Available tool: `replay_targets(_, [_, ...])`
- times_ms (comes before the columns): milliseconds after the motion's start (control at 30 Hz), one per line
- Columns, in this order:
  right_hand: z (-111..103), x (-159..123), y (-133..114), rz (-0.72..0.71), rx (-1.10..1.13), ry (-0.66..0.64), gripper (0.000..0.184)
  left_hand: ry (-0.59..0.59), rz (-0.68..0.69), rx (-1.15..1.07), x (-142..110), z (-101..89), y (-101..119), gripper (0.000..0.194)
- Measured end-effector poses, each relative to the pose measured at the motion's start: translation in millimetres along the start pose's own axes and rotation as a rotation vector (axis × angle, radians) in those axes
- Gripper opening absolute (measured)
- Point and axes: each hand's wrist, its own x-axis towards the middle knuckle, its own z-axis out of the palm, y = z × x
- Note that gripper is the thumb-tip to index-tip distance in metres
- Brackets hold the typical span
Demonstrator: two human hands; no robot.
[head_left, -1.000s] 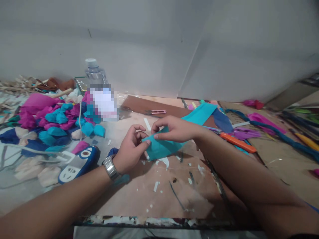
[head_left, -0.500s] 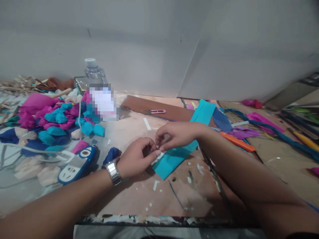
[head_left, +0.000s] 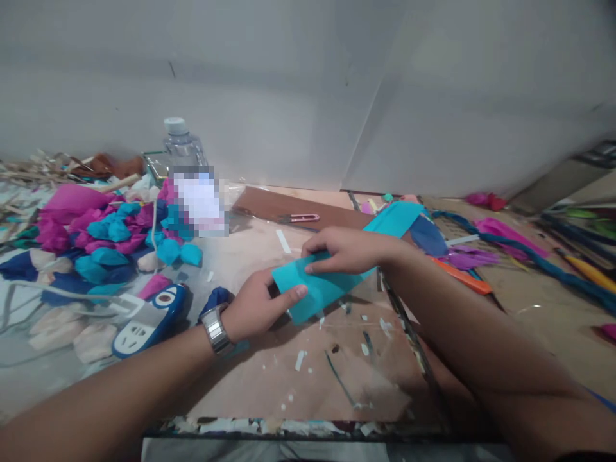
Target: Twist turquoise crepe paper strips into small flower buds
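A long strip of turquoise crepe paper (head_left: 317, 295) slants across the work board, its near end lifted in front of me. My left hand (head_left: 253, 307), with a metal watch at the wrist, grips that end with the thumb on top and the fingers hidden underneath. Higher up on the same strip, my right hand (head_left: 344, 250) has its fingers curled over the paper's upper edge, thumb lying on the face. Beyond the hands lie pink-handled thread snips (head_left: 304, 218) on a brown sheet (head_left: 264, 202). A small white strip (head_left: 283, 241) rests nearer.
Left of me are heaped pink, blue and cream paper pieces (head_left: 108, 256) and a blue-and-white power strip (head_left: 149, 321) with a cable. A clear bottle (head_left: 183, 144) stands behind a blurred-out phone-like screen (head_left: 199, 199). An orange cutter (head_left: 464, 276) and a braided blue cord (head_left: 529, 253) lie right.
The turquoise strip's near end has come up and left into my left hand, now covering what was pinched between my fingertips. My right hand has shifted slightly and now lies over the paper.
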Motion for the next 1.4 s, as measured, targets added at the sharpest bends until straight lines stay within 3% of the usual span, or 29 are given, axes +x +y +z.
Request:
replay_targets(67, [-2,0,1,0.021,-0.005,0.077,0.026,0.078,-0.080,-0.160,2,0.3,-1,0.040])
replay_targets(133, [-3,-1,2,0.010,0.031,0.073,0.028,0.159,-0.136,-0.251,3,-0.2,-1,0.040])
replay_targets(267, [-2,-1,5,-0.072,0.143,0.056,0.027,0.226,-0.101,-0.201,4,-1.1,0,0.038])
replay_targets(433, [0,1,11,-0.112,0.339,0.075,0.030,0.189,-0.107,-0.209,2,2.0,0,0.039])
replay_targets(733, [2,3,18,-0.158,0.490,-0.025,0.039,0.180,-0.076,-0.163,3,0.9,-3,0.038])
replay_targets(967, [-1,-1,21,-0.158,0.534,-0.031,0.039,0.191,-0.007,-0.087,5,-1.6,-4,0.035])
replay_targets(1400, [-9,-6,25,-0.181,0.577,-0.012,0.043,0.262,-0.039,-0.146,5,-1.2,1,0.033])
